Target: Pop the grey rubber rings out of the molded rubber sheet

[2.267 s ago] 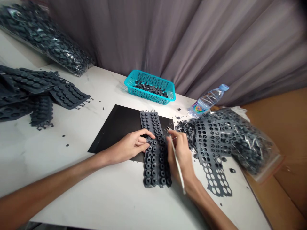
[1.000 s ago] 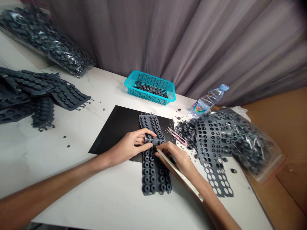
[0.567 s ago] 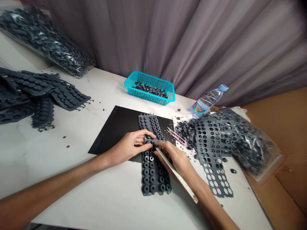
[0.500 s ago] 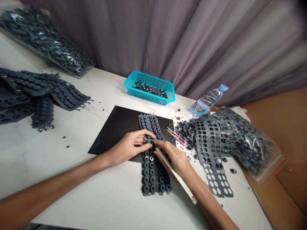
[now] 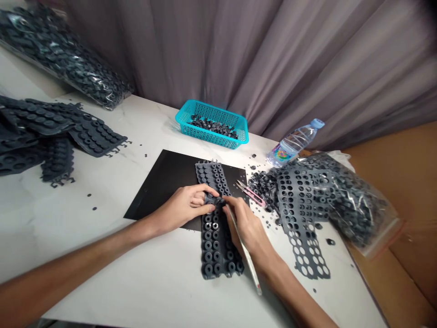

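Note:
A dark grey rubber sheet (image 5: 218, 237) studded with ring-shaped parts lies half on a black mat (image 5: 164, 182) at the table's middle. My left hand (image 5: 186, 205) pinches a raised fold of that sheet about a third of the way down. My right hand (image 5: 246, 225) is closed on a long thin white tool (image 5: 244, 248), its tip at the fold beside my left fingers. Small pink snips (image 5: 249, 192) lie loose on the mat's right edge.
A teal basket (image 5: 239, 133) of loose rings stands behind the mat. A punched-out sheet (image 5: 300, 218), loose rings, a clear bag of parts (image 5: 355, 209) and a water bottle (image 5: 293, 142) are at right. More sheets (image 5: 44, 136) and a second bag (image 5: 64, 59) lie at left.
My right hand put the pink snips down on the mat, then brought the white tool's tip to the fold. The tool's handle has swung nearer my wrist. My left hand kept its pinch.

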